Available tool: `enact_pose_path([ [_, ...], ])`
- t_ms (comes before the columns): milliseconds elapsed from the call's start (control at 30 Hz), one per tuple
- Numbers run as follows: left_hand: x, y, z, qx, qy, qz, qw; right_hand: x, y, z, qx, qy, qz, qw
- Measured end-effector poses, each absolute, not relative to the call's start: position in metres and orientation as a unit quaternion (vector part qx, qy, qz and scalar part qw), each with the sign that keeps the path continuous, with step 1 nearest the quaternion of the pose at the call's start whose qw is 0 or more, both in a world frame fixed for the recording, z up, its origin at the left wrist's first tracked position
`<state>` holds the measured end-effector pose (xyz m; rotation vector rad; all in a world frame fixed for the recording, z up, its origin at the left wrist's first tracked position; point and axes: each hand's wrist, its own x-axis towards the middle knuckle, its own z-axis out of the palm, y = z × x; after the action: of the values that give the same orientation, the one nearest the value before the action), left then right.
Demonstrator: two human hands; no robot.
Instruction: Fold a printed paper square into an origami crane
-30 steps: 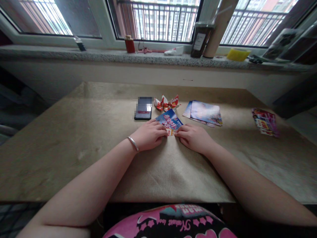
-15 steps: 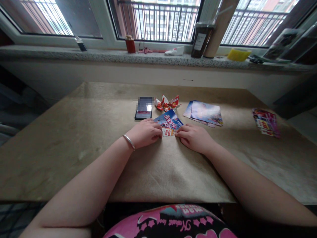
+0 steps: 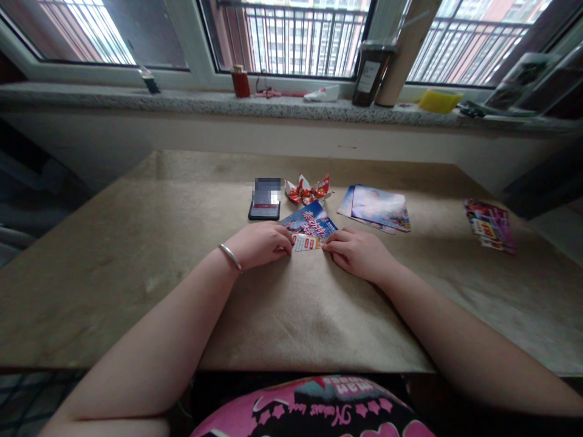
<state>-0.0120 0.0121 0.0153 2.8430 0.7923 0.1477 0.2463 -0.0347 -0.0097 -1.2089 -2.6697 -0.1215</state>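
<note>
A blue printed paper sheet (image 3: 314, 221) with pink-and-white lettering lies at the middle of the table. Along its near edge a white-and-orange strip (image 3: 306, 243) shows, apparently a folded-over part. My left hand (image 3: 263, 246), a silver bangle on its wrist, has its fingers curled at the left end of that strip. At the right end, my right hand (image 3: 357, 252) pinches the paper between thumb and fingers. Just beyond the sheet sits a red-and-white folded paper piece (image 3: 308, 190) with pointed tips. My palms and the undersides of my fingers are hidden.
A phone (image 3: 265, 200) lies left of the folded piece. Several glossy printed sheets (image 3: 380, 207) rest to the right, and more pink-and-red printed papers (image 3: 489, 224) near the table's right side. Behind, the stone windowsill (image 3: 182, 103) carries a red bottle (image 3: 240, 82) and a yellow object (image 3: 439, 101).
My left hand has slid a little to the left along the near edge, uncovering more of the white strip. My right hand stays where it was.
</note>
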Motion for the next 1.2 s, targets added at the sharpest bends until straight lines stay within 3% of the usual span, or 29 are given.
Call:
enact_pose_path([
  [633,-0.017,0.012,0.015,0.949,0.273,0.056,0.148,0.249,-0.033,-0.013,-0.402,-0.908,-0.047,0.113],
  [933,-0.001,0.005,0.002,0.95,0.297,0.096,-0.019,0.241,-0.036,-0.011,-0.421,-0.897,-0.062,0.12],
  [1200,0.011,-0.003,0.0,0.945,0.288,0.106,-0.115,0.237,-0.035,-0.011,-0.432,-0.883,-0.036,0.18],
])
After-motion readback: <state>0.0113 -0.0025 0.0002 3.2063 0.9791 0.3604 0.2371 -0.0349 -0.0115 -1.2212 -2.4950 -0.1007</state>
